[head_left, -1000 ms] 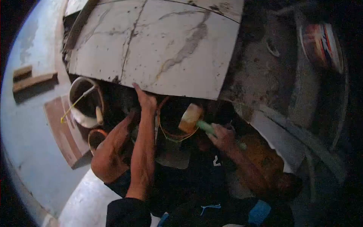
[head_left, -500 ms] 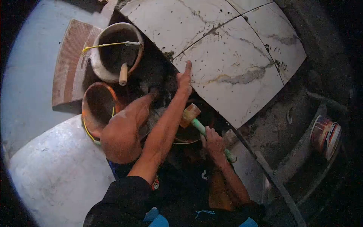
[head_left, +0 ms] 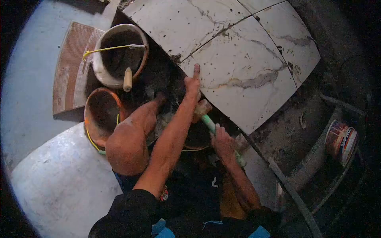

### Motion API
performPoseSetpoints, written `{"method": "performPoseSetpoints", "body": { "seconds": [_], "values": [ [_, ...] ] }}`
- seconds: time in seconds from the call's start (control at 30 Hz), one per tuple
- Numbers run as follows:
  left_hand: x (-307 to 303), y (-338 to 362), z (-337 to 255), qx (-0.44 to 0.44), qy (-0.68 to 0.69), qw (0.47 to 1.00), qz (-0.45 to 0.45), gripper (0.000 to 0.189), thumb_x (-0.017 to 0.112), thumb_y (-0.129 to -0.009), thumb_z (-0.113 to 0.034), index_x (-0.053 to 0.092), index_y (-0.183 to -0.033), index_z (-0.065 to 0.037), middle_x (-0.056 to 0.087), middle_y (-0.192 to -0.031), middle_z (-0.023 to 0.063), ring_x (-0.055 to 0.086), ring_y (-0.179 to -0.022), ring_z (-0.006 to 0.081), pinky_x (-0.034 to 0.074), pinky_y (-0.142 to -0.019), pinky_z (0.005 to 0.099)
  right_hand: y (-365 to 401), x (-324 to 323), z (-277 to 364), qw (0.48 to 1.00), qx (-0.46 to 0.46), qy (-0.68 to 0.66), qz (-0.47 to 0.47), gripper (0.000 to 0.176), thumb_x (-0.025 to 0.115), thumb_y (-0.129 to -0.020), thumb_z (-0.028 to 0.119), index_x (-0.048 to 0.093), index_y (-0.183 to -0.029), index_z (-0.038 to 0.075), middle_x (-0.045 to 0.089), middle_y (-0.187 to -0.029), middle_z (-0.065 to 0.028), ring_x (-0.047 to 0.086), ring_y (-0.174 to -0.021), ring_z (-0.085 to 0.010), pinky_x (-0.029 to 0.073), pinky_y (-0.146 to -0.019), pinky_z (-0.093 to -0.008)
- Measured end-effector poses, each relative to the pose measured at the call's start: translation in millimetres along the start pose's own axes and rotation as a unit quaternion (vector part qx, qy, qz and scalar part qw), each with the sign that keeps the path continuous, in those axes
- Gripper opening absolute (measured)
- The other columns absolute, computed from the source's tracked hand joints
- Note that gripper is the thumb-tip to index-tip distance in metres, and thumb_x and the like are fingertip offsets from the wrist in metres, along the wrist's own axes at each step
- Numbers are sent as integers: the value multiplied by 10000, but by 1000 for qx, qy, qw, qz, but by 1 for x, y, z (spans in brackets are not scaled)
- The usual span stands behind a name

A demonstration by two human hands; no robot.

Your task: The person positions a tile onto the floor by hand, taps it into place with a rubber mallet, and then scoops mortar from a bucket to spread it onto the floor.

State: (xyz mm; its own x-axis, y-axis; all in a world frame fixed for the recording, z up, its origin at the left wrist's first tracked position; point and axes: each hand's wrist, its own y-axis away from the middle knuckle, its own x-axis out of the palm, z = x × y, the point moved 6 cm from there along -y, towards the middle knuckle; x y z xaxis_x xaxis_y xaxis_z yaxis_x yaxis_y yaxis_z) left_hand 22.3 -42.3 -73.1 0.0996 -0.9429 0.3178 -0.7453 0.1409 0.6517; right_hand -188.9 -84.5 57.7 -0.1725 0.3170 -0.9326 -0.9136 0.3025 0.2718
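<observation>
My left hand [head_left: 193,82] lies at the near-left edge of a white marbled tile [head_left: 242,75], its thumb or a finger stretched over the edge and the other fingers hidden below it. Wrapped round the pale green handle [head_left: 208,123] of a mallet is my right hand [head_left: 224,142]. The mallet's brownish head [head_left: 202,108] is close to the tile's edge, just below my left hand. Dark cracks and bits of mortar mark the tile and its joints.
At the upper left are a whitish bucket [head_left: 101,67] with a wooden-handled tool [head_left: 127,80], an orange bucket [head_left: 90,119] and a brown ribbed tile [head_left: 69,75]. A pale tile [head_left: 59,170] lies lower left. A paint bucket [head_left: 341,141] stands at the right.
The mallet's head has moved slightly up and right, nearer the tile's edge, with my right hand still round the handle. My left hand stays at the edge.
</observation>
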Motion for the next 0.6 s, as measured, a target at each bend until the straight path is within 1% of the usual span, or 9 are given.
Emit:
{"method": "performPoseSetpoints", "body": {
  "seconds": [0.13, 0.17, 0.27, 0.3, 0.37, 0.47, 0.5, 0.53, 0.6],
  "values": [
    [-6, 3, 3, -34, 14, 996, -80, 626, 705, -684, -395, 473, -991, 98, 562, -927, 141, 566, -786, 223, 493, -706, 371, 3, 7, 6, 999, -16, -31, 9, 378, 576, -765, 234, 472, -1063, 25, 504, -786, -107, 577, -629, -240, 484, -488, -337],
    [-10, 9, -5, -37, -117, 990, -71, 519, 639, -741, -361, 509, -987, 77, 514, -849, 88, 468, -681, 161, 458, -635, 312, 3, 8, -1, 998, 11, -58, 8, 397, 590, -754, 222, 470, -1070, 14, 520, -790, -129, 577, -646, -275, 481, -505, -357],
    [-4, 18, -16, 6, -142, 990, 21, 179, 523, -797, -159, 615, -752, -12, 344, -550, -24, 290, -450, 77, 312, -412, 245, 19, 21, 1, 996, -31, -42, 79, 389, 600, -747, 224, 487, -1048, 6, 545, -861, -140, 583, -672, -282, 490, -531, -349],
    [-12, 7, -6, -6, -122, 992, -19, 266, 602, -792, -256, 602, -618, -54, 275, -468, -44, 240, -404, 76, 238, -379, 266, 31, 16, -4, 990, -19, -122, 71, 369, 588, -762, 229, 493, -1041, 6, 552, -874, -146, 584, -691, -282, 492, -558, -355],
    [-5, 5, -4, -27, -44, 998, -39, 531, 598, -794, -352, 449, -1109, 49, 520, -1019, 138, 557, -750, 199, 488, -570, 313, 55, 7, -12, 979, 24, -201, 25, 351, 576, -777, 234, 500, -1033, 5, 559, -887, -152, 585, -710, -283, 493, -584, -361],
    [44, 38, -30, 77, -18, 996, 42, 699, 561, -817, -331, 208, -1285, 51, 296, -1308, 195, 413, -1121, 330, 400, -887, 432, 87, -13, -30, 931, 77, -330, -135, 351, 535, -821, 253, 482, -1041, -15, 557, -878, -165, 581, -761, -278, 482, -654, -361],
    [76, 61, -44, 318, -328, 888, 56, 687, 551, -821, -323, 213, -1294, 43, 288, -1314, 208, 344, -1175, 334, 311, -944, 452, 94, -12, -50, 861, 188, -436, -183, 361, 517, -836, 264, 471, -1061, -15, 554, -894, -171, 577, -785, -280, 471, -683, -363],
    [121, 92, -41, 520, -580, 623, 73, 674, 541, -825, -314, 217, -1303, 36, 280, -1320, 220, 275, -1229, 337, 221, -1001, 472, 103, -2, -63, 753, 298, -537, -235, 372, 498, -851, 275, 459, -1081, -14, 551, -910, -176, 572, -809, -282, 461, -711, -364],
    [182, 97, -12, 485, -648, 540, 231, 636, 488, -839, -341, 244, -1300, 24, 192, -1382, 163, 161, -1286, 295, 124, -1034, 462, 103, 15, -81, 760, 346, -489, -252, 383, 493, -855, 272, 444, -1100, -18, 549, -920, -179, 570, -820, -285, 456, -716, -365]
  ]
}}
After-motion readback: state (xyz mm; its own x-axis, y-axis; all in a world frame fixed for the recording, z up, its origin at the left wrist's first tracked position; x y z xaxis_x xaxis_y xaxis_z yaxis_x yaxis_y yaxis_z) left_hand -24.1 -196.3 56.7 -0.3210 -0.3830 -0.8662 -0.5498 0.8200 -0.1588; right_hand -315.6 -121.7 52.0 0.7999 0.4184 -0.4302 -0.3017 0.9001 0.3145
